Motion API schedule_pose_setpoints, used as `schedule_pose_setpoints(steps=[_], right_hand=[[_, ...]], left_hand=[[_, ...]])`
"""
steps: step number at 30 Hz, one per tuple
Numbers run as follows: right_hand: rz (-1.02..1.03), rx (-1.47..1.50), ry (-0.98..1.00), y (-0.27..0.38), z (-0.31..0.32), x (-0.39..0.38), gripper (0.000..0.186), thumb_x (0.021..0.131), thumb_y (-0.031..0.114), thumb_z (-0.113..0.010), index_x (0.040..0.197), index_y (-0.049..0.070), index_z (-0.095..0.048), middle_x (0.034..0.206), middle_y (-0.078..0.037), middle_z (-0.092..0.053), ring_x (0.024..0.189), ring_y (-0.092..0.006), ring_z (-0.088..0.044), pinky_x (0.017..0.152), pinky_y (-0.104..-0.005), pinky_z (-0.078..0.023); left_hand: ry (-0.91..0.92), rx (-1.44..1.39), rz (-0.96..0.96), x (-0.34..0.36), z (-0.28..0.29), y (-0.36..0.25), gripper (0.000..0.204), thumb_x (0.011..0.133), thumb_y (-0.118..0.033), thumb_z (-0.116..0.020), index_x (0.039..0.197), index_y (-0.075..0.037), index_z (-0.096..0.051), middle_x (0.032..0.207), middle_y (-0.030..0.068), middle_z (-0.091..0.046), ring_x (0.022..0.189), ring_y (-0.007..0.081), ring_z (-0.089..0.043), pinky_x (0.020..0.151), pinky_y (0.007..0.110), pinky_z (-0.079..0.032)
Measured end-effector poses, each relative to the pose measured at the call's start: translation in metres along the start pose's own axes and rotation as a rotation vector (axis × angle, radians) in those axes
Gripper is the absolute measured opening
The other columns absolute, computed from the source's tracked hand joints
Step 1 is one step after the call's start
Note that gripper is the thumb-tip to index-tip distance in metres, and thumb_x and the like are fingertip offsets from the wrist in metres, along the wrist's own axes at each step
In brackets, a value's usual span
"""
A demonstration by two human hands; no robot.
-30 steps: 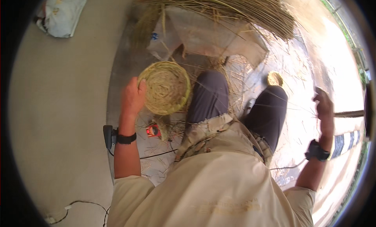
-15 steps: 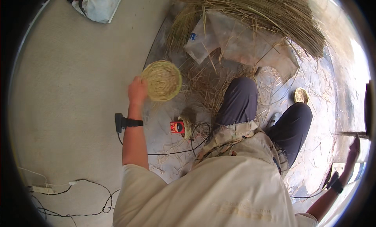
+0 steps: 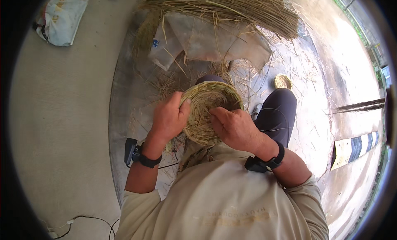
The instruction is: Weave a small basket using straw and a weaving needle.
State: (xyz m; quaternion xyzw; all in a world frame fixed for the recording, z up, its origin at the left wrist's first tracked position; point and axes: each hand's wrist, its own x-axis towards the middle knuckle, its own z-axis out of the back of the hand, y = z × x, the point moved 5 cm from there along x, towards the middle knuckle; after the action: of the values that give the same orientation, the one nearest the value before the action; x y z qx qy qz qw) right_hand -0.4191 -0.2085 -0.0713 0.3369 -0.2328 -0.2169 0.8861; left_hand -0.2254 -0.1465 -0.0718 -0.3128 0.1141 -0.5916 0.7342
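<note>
A round basket of woven straw (image 3: 198,130) is held over my lap, tilted so its hollow inside faces up toward me. My left hand (image 3: 169,118) grips its left rim, thumb over the edge. Inside the opening, my right hand (image 3: 235,128) is closed in a pinch, and a thin pale strand runs from its fingertips across the weave. A fine curved line also loops out beside that wrist; whether it is the same strand I cannot tell. Both wrists wear black bands with small devices.
A large bundle of long dry straw (image 3: 231,6) lies at the far side, with a clear plastic sheet (image 3: 223,43) before it. By my right knee sits a smaller straw basket (image 3: 283,81). Dark thin stalks (image 3: 359,106) stick out at right. A white bag (image 3: 64,18) lies far left.
The basket has moved from the left to over my lap, still in my left hand. My right hand has come in from the far right to the basket's inside. The view has shifted right.
</note>
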Motion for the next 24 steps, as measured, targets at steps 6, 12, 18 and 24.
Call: schedule_pose_setpoints(steps=[6,12,18,24], right_hand=[[-0.048,0.007,0.058,0.001,0.0,-0.003,0.015,0.096,0.009,-0.066,0.107,-0.001,-0.066,0.073,-0.019,-0.065,0.066,-0.0395,-0.068,0.058,-0.0478,-0.054],[-0.079,-0.034,0.079,0.0,0.0,-0.004,0.014,0.096,0.01,-0.066,0.106,0.001,-0.067,0.072,-0.018,-0.065,0.066,-0.0396,-0.068,0.059,-0.0482,-0.054],[-0.16,-0.003,0.087,0.0,0.001,-0.005,0.012,0.096,0.01,-0.065,0.104,0.001,-0.067,0.071,-0.02,-0.065,0.067,-0.0411,-0.068,0.059,-0.0493,-0.054],[-0.16,0.063,0.09,-0.001,-0.001,-0.004,0.012,0.096,0.009,-0.065,0.103,0.0,-0.065,0.075,-0.021,-0.066,0.069,-0.0424,-0.067,0.06,-0.0502,-0.053]], left_hand=[[0.04,-0.056,-0.019,0.0,-0.005,-0.008,0.018,0.101,-0.018,-0.063,0.106,-0.001,-0.063,0.092,0.0237,-0.07,0.083,0.0475,-0.069,0.069,0.053,-0.054],[0.041,-0.069,-0.035,0.0,-0.007,-0.011,0.018,0.1,-0.018,-0.064,0.105,-0.001,-0.063,0.092,0.0238,-0.07,0.083,0.0475,-0.068,0.069,0.052,-0.053],[0.038,-0.062,-0.036,-0.001,-0.007,-0.014,0.018,0.1,-0.018,-0.064,0.105,-0.001,-0.063,0.09,0.0235,-0.07,0.082,0.0472,-0.069,0.068,0.052,-0.054],[-0.024,0.025,-0.094,-0.006,-0.011,-0.021,0.02,0.099,-0.016,-0.066,0.11,0.001,-0.065,0.09,0.0245,-0.07,0.083,0.0466,-0.07,0.07,0.05,-0.055]])
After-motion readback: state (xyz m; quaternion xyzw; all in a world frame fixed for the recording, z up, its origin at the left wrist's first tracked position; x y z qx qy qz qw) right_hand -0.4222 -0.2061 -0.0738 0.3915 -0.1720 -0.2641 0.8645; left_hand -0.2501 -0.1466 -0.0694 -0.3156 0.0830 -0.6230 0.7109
